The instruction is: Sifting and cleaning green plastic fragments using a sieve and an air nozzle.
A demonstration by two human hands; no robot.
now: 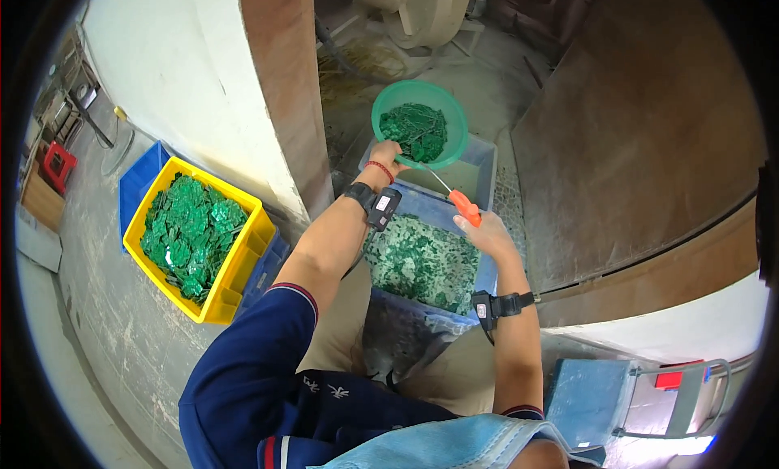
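My left hand is closed on the near rim of a round green plastic basin, which is tilted toward me. Thin green stick-like pieces lie heaped inside it. In my right hand is an orange-handled tool with a thin metal shaft reaching up to the basin's near rim; its tip is not clear. Below both hands stands a blue-grey bin, with green bits scattered over a pale layer. Behind it, partly under the basin, is another grey bin.
To my left, a yellow crate full of flat green pieces rests on blue crates. A pale wall edge rises between. A brown panel stands on the right, a pale machine behind, and a blue-seated chair at lower right.
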